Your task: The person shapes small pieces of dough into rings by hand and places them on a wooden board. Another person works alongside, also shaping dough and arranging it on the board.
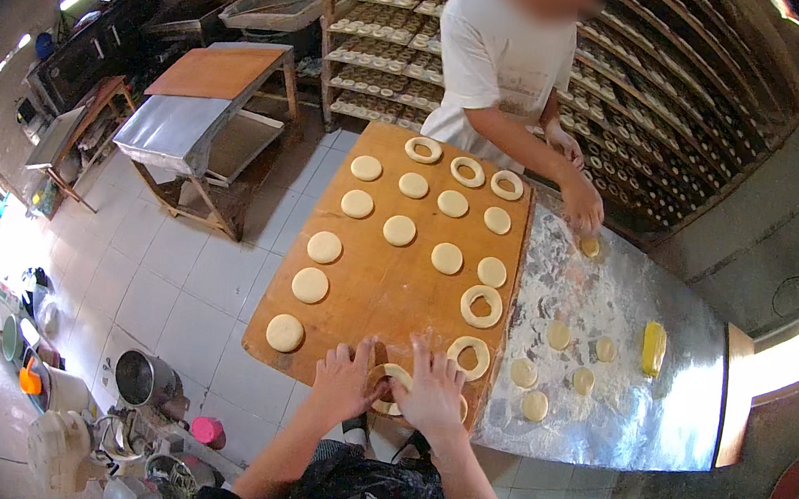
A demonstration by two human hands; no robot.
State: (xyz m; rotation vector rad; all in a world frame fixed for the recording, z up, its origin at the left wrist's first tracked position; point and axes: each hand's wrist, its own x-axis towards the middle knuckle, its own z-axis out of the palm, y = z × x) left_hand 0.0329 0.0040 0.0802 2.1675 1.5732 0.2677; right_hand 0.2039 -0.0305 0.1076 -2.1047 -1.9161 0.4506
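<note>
Basically, left hand (342,381): in the head view, the forearm slants up and inward from the bottom edge, back of the hand showing, fingers a bit spread and pointing away from the body.
Right hand (434,387): pretty much mirrors it from the other side, fingers stretched forward and slightly apart.
Dough ring (393,374): between the hands, near edge of the wooden tabletop (378,297).
Actual grip: can't tell if either hand's fingers are pinching the ring, they cover its sides.
Half-hidden dough (462,410): peeks out by the right hand, shape mostly blocked.
Co-worker's hand (582,207): over the floured metal tabletop (639,422), fingertips hard to make out.
Shelves (329,33): cut off up top.
</note>
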